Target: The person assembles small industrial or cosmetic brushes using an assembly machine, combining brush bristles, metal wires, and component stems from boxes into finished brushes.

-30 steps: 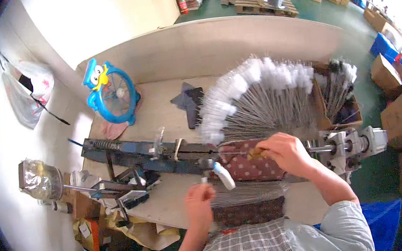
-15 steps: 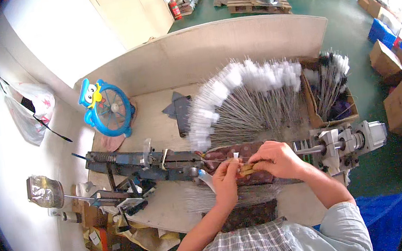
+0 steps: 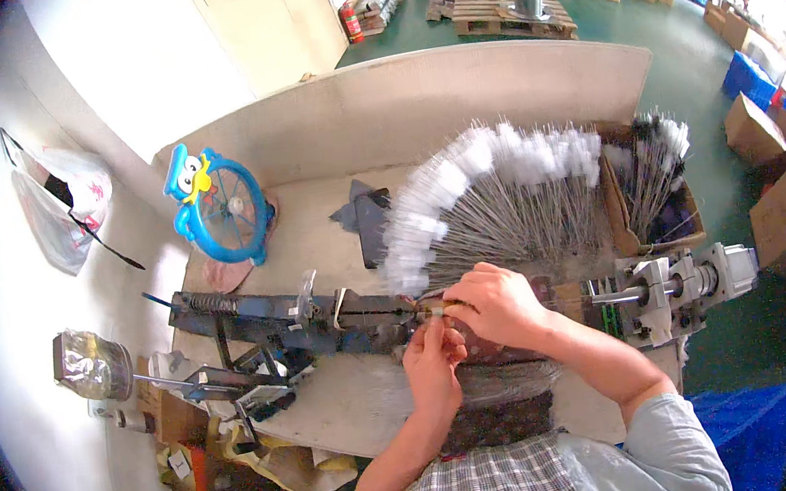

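- Two hands close together, bare: left hand (image 3: 434, 363) lower, right hand (image 3: 496, 303) above and to its right.
- Left hand: thumb and finger nearly closed, pinching a small pale piece (image 3: 436, 310); exact kind too small to tell.
- Right hand: fingers curled, tips down beside the same piece; can't tell whether they grip it or just touch, contact is hidden.
- Small pale piece sits at the fingertips of both hands, just right of the end of the dark metal bar (image 3: 362, 310).
- Step in hand, my read: close two-handed fingertip work on the piece, at the bar's end; not finished, as both hands are on it.
- Next move seems to call for a firm left pinch, with fine right fingertip adjustment in line with the bar; a slip there looks the main risk.
- Under and below the right hand: maroon dotted cloth (image 3: 487, 352); below that, loose thin wires (image 3: 508, 383).
- Beyond the right hand: fanned white-tipped wire brushes (image 3: 505, 197) on the surface (image 3: 307, 222).
- Right of the right hand: metal clamp unit (image 3: 656, 292), well apart.
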{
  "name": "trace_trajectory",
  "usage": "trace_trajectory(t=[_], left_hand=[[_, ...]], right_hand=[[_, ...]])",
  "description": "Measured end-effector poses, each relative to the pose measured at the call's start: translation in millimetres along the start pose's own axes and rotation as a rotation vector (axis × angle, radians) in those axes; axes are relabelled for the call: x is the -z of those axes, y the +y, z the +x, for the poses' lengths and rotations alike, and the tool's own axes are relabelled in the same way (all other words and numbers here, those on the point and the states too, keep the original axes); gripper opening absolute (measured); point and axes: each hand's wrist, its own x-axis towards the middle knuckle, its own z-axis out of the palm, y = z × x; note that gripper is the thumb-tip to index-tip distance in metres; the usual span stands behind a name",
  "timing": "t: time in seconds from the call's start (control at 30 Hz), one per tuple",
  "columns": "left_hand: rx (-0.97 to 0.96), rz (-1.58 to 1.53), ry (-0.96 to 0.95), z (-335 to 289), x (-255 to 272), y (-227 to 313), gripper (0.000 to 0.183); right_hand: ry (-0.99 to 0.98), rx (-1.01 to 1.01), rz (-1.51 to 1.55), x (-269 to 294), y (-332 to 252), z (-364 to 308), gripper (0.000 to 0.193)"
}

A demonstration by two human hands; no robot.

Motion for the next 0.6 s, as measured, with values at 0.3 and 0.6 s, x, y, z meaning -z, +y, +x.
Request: trace_trajectory(t=[0.3, 0.6], left_hand=[[0.117, 0.029, -0.083, 1.9, 1.3, 8.1, 0.039], [0.077, -0.268, 0.063, 2.7, -3.0, 1.1, 0.03]], right_hand=[[-0.124, -0.234, 0.183, -2.0, -0.5, 0.8, 0.02], [0.164, -0.005, -0.141, -17.9, -25.7, -5.2, 0.03]])
